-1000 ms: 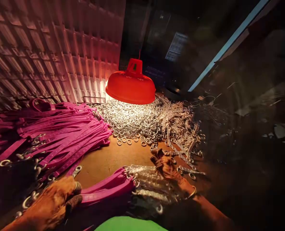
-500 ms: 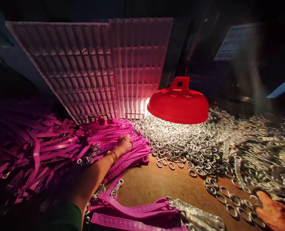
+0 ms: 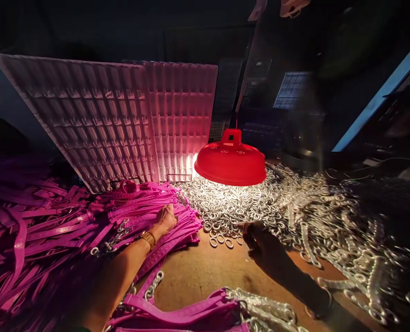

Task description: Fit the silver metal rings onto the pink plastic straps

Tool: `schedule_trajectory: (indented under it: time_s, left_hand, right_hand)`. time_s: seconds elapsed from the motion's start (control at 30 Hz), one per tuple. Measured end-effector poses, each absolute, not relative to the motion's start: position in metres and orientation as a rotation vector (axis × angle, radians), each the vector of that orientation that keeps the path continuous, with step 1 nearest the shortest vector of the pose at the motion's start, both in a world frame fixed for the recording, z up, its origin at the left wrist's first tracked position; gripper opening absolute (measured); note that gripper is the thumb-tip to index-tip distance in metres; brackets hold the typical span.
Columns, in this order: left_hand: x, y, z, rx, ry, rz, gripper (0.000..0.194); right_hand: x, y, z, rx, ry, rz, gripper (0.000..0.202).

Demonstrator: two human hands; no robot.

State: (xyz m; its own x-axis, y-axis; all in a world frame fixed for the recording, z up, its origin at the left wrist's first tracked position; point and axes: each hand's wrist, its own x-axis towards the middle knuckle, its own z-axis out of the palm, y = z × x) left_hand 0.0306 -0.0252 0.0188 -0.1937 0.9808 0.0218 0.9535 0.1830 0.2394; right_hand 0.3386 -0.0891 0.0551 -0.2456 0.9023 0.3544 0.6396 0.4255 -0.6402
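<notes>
My left hand (image 3: 167, 216) rests on the pile of pink straps (image 3: 186, 230), its fingers curled closed around part of the strap bundle. The gripped part is mostly hidden under the fingers. In shadow, my right hand (image 3: 260, 237) hovers at the near edge of the heap of metal rings (image 3: 222, 203). Its index finger stretches toward the rings and stands apart from the other fingers; I see nothing held in it. Just below its fingertips lie a few loose rings (image 3: 228, 243) on the wooden tabletop (image 3: 198, 272).
A red lamp (image 3: 230, 161) hangs low over the rings. Behind the straps leans a ribbed translucent panel (image 3: 87, 120). At the front lie pink straps with metal chain ends (image 3: 260, 304). More chains and rings (image 3: 346, 244) spread along the right side, loose straps (image 3: 35, 240) along the left.
My right hand has moved from the chains at the far right to the middle, beside the ring heap. My left hand stays on the pink straps. The view has shifted right and up.
</notes>
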Motion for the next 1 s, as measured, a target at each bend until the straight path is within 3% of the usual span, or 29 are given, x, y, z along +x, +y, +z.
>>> schedule_trajectory:
  time_s: [0.17, 0.23, 0.37, 0.73, 1.0]
  left_hand:
    - [0.032, -0.046, 0.024, 1.918, 2.247, 0.381, 0.018]
    - [0.027, -0.051, 0.023, 1.912, 2.241, 0.433, 0.022]
    - [0.011, -0.048, 0.013, 1.83, 2.309, 0.454, 0.032]
    - [0.013, -0.017, 0.001, 1.755, 2.356, 0.291, 0.03]
    - [0.024, -0.031, 0.017, 1.98, 2.306, 0.293, 0.028]
  right_hand:
    - [0.271, -0.088, 0.045, -1.14, -1.833, 1.1, 0.032]
    - [0.258, -0.087, 0.04, -1.08, -1.79, 1.192, 0.03]
    - [0.26, -0.084, 0.034, -0.964, -1.796, 1.241, 0.017]
    - [0.297, -0.066, -0.014, -1.361, -1.565, 1.339, 0.032]
    - [0.289, -0.068, 0.004, -1.294, -1.612, 1.362, 0.032]
